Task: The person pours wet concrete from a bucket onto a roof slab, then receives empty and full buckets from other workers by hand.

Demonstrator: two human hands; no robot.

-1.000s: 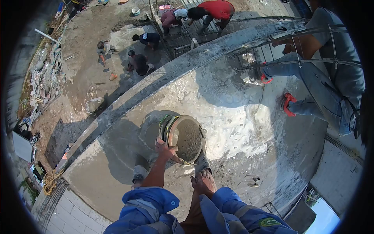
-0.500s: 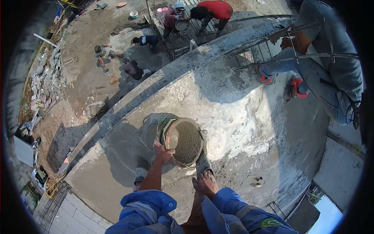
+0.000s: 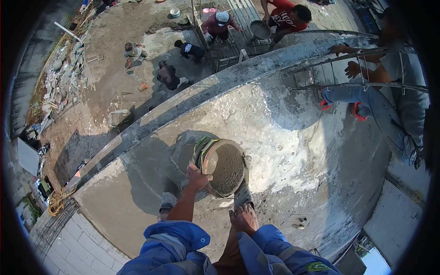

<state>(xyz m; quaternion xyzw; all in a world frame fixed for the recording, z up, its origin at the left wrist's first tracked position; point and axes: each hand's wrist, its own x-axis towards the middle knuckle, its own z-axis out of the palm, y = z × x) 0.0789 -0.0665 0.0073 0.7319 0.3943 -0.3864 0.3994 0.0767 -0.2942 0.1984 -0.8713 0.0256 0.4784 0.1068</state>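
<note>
A round bucket (image 3: 224,168) holding grey wet mix stands tilted in front of me, with straps around its side. My left hand (image 3: 199,178) grips the bucket's near left rim, fingers wrapped round it. My right hand (image 3: 244,218) lies over my knee, below the bucket and apart from it, its fingers stretched downward and holding nothing. My boots show on either side below the bucket, on the wet grey slab (image 3: 275,146).
A concrete beam (image 3: 197,95) crosses beyond the slab. At right a person in jeans (image 3: 389,110) handles a rebar frame (image 3: 366,85). Below, a person in red (image 3: 286,18) holds a dark pan (image 3: 260,30); several others crouch or stand nearby.
The view has shifted, so the bucket appears slightly further right. The dark pan has moved away from the person in the cap toward the person in red. My hands keep their places.
</note>
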